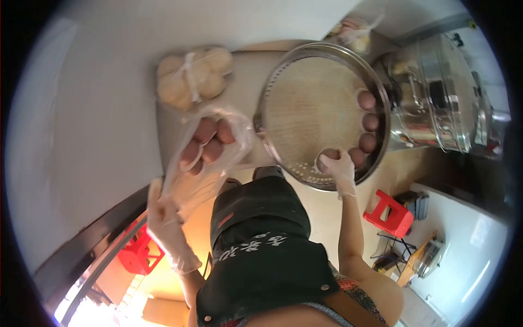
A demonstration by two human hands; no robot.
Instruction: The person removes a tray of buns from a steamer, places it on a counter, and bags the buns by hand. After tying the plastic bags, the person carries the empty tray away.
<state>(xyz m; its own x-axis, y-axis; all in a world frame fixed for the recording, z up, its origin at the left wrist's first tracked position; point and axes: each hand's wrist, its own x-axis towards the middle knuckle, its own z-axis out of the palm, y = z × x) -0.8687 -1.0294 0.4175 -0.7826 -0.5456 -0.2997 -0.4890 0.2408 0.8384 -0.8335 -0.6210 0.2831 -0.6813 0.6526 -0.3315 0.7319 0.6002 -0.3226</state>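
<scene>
My right hand (343,171), in a clear glove, is closed on a round brown bun (326,160) at the near edge of a large round steamer tray (305,109). Several more brown buns (370,122) curve in a row along the tray's right side. Gathered in my gloved left hand (164,215) is the lower end of a clear plastic bag (237,137). Inside that bag lie several brown buns (206,131), close together near its far end. The fingers of my left hand are partly covered by the glove and the plastic.
Behind the open bag sits a tied bag of pale buns (193,79). A tall metal steamer pot (433,92) stands right of the tray, with another plastic bag (357,34) at the back. Red stools (389,213) stand on the floor at both sides.
</scene>
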